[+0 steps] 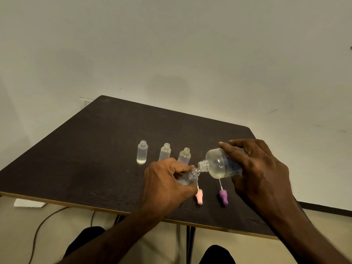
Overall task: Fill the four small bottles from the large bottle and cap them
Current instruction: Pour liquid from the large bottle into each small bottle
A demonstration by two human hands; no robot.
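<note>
- Right hand (261,168) grips the tilted large bottle (221,164), its mouth at the small bottle (188,178) clamped in the left hand (165,183), centre frame
- Three uncapped bottles (165,152) stand behind on the bench (85,149); leftmost shows liquid, others unclear
- Pink cap (199,198) and purple cap (223,197) lie loose; capping seems not yet begun

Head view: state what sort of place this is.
Probably a plain office or test room: a dark table against a bare white wall, with cables trailing on the floor beneath.
</note>
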